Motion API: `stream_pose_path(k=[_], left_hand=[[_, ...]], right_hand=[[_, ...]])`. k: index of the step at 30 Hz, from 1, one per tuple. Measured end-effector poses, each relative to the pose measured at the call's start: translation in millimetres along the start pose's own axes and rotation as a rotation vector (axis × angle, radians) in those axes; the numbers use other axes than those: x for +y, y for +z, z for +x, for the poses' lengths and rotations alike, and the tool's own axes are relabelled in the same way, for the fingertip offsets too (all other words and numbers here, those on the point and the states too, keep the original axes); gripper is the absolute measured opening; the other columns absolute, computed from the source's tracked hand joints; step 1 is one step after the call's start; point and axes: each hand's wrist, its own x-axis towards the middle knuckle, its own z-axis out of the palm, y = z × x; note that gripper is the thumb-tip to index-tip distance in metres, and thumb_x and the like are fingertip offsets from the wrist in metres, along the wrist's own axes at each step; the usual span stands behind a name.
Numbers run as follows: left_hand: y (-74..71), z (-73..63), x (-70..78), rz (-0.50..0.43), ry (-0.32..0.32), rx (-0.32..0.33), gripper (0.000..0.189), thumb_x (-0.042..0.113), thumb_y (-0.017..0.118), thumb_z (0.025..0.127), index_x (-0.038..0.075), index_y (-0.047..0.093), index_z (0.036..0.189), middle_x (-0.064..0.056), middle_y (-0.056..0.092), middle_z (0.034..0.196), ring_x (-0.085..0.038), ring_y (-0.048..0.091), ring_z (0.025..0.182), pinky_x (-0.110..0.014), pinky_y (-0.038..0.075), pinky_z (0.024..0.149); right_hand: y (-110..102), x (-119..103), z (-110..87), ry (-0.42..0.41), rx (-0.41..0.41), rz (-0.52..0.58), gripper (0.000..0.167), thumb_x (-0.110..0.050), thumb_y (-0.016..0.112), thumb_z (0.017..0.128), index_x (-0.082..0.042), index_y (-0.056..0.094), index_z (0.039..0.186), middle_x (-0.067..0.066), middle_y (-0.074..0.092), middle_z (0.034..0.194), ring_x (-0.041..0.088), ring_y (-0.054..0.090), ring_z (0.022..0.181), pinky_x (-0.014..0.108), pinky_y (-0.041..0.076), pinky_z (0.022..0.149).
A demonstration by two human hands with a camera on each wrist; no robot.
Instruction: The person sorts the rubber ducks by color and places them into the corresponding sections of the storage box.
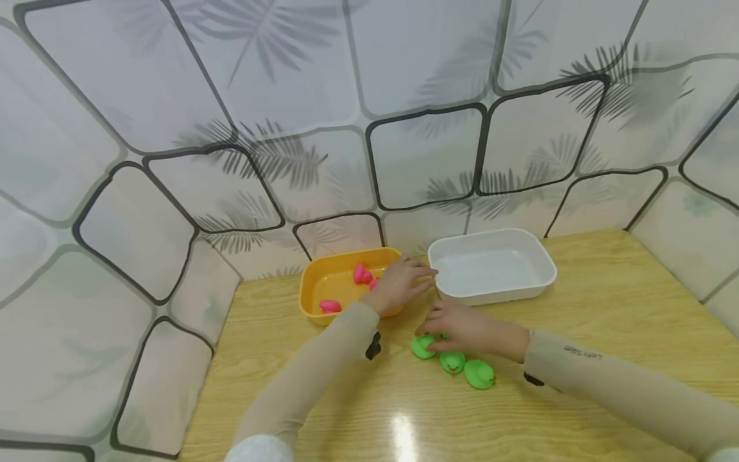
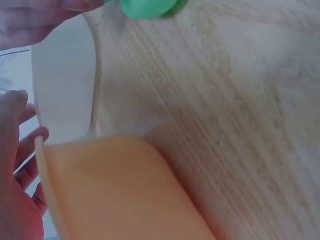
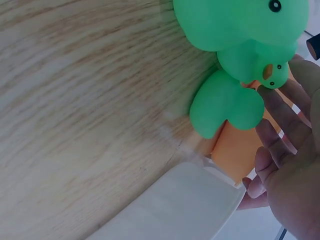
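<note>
My left hand (image 1: 402, 282) hovers over the right end of the orange basin (image 1: 304, 292), its fingers stretched toward the white basin (image 1: 470, 299). In the left wrist view its fingers (image 2: 25, 172) lie beside the orange rim and hold nothing. Several green toy ducks lie on the table under and beside my right hand (image 1: 462, 327). Its thumb and fingers come down around the leftmost green duck (image 1: 423, 347), without a visible grip. Closer to me are the middle duck (image 1: 452, 363) and the right duck (image 1: 479, 374). Another green bit shows between the fingers.
Pink toy ducks (image 1: 330, 306) lie inside the orange basin, one partly behind my left hand. Both basins stand at the back of the wooden table (image 1: 346, 410), against a patterned cloth backdrop (image 1: 427, 160). A similar cloth side rises on the left.
</note>
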Motion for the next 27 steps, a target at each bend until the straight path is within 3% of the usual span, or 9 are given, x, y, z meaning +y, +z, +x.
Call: stream_pose_path(k=[5, 13, 18, 27], left_hand=[[6.8, 1.9, 3.1, 0.015, -0.061, 0.014, 0.037, 0.040, 0.055, 0.109, 0.021, 0.071, 0.137, -0.002, 0.068, 0.136, -0.024, 0.056, 0.124, -0.038, 0.045, 0.106], [8.7, 5.5, 4.9, 0.038, -0.069, 0.038, 0.039, 0.043, 0.058, 0.107, 0.021, 0.071, 0.136, -0.005, 0.059, 0.150, -0.028, 0.052, 0.136, -0.042, 0.045, 0.110], [8.9, 4.7, 4.9, 0.013, -0.067, 0.046, 0.038, 0.041, 0.059, 0.107, 0.020, 0.071, 0.136, -0.003, 0.061, 0.148, -0.026, 0.054, 0.135, -0.041, 0.045, 0.111], [8.3, 2.2, 5.4, -0.003, -0.104, 0.040, 0.041, 0.043, 0.060, 0.106, 0.019, 0.070, 0.137, -0.003, 0.060, 0.149, -0.025, 0.053, 0.137, -0.043, 0.041, 0.115]], right_hand=[[1.4, -2.8, 1.1, 0.006, -0.025, 0.011, 0.023, -0.029, 0.076, 0.097, -0.016, 0.077, 0.116, -0.008, 0.075, 0.110, 0.012, 0.054, 0.096, 0.030, 0.049, 0.085], [1.8, -2.6, 0.1, 0.016, -0.008, -0.001, 0.021, -0.029, 0.077, 0.095, -0.016, 0.078, 0.112, -0.009, 0.076, 0.105, 0.011, 0.052, 0.092, 0.029, 0.047, 0.083], [-6.0, -2.7, -2.5, 0.017, 0.049, 0.031, 0.021, -0.025, 0.079, 0.094, -0.014, 0.078, 0.111, -0.008, 0.076, 0.104, 0.013, 0.056, 0.095, 0.033, 0.050, 0.084], [-19.4, 11.3, -15.0, -0.020, 0.206, -0.036, 0.021, -0.022, 0.086, 0.086, -0.014, 0.079, 0.104, -0.010, 0.075, 0.096, 0.013, 0.056, 0.088, 0.032, 0.049, 0.078]])
